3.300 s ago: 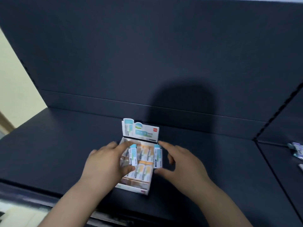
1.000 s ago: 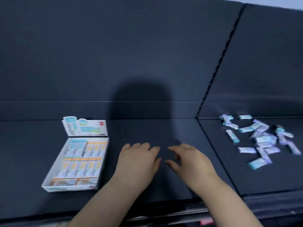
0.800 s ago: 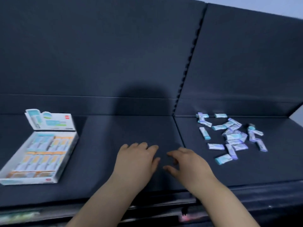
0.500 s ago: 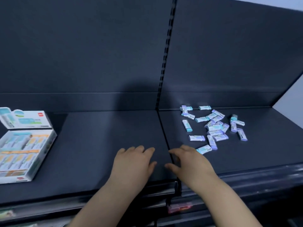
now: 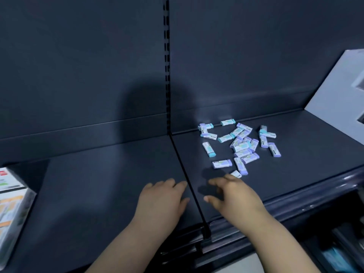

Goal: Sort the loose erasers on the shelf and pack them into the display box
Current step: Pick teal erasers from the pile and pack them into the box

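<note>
Left hand [image 5: 163, 201] palm down low over the shelf [image 5: 98, 184], fingers straight and close together, holding nothing, fingertips just short of the seam [image 5: 181, 164] between the two shelf panels. Right hand [image 5: 236, 198] on the other side of that seam, palm down, fingers spread and slightly bent, thumb out toward the left hand, nothing in its grasp. Contact of either palm with the shelf: unclear.

Loose erasers [image 5: 241, 146] in a scattered heap on the right panel, beyond the right hand: white sleeves with teal or lilac ends, some overlapping in the middle, several apart round the edge. Nearest eraser [image 5: 236, 173] just past the right fingertips, partly hidden by them, contact unclear.

Box [image 5: 13, 201] on the left panel at the left edge of view, well apart from both hands and from the heap, cut off by the frame. Header card [image 5: 7, 180] upright at its back. Contents blurred: pale and orange patches, no single eraser to be made out.

Slotted upright [image 5: 167, 75] on the dark back wall, above the seam.
</note>
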Motion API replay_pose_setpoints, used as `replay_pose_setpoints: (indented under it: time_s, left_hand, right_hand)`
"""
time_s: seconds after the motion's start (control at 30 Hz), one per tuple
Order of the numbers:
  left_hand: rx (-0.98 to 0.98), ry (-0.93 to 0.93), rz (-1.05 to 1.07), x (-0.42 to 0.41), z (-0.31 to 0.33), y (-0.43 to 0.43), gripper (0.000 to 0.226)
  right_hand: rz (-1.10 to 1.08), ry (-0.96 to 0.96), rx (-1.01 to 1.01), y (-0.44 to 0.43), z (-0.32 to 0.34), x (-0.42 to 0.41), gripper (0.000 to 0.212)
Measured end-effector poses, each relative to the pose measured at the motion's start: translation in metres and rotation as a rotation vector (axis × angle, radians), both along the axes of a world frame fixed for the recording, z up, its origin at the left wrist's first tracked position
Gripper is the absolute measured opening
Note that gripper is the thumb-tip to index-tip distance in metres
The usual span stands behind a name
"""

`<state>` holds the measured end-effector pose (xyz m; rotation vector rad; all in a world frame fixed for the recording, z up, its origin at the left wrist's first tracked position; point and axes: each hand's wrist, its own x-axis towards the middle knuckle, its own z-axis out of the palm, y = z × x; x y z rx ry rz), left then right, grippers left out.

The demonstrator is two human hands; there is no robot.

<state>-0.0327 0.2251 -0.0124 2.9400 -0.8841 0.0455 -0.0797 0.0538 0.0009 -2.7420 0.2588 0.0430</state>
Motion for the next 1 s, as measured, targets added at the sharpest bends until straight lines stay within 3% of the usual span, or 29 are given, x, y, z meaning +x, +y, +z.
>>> replay_pose_setpoints:
  time_s: [0.3, 0.57, 0.77, 0.9, 1.0]
  left_hand:
    - [0.015, 0.000, 0.027, 0.005, -0.010, -0.068, 0.049]
    - [0.012, 0.105, 0.209, 0.012, -0.021, -0.153, 0.040]
    - [-0.213, 0.200, 0.423, 0.014, -0.037, -0.179, 0.036]
    - [-0.397, 0.236, 0.547, 0.013, -0.042, -0.180, 0.032]
    - [-0.483, 0.291, 0.575, 0.015, -0.040, -0.176, 0.029]
  right_hand:
    - [0.009, -0.018, 0.034, -0.071, -0.012, 0.009, 0.045]
    - [0.155, -0.017, 0.010, -0.172, -0.011, 0.042, 0.043]
    - [0.242, -0.070, 0.105, -0.198, -0.028, 0.067, 0.046]
    - [0.192, -0.127, 0.077, -0.203, -0.032, 0.093, 0.048]
    - [0.176, -0.062, 0.004, -0.203, -0.033, 0.108, 0.047]
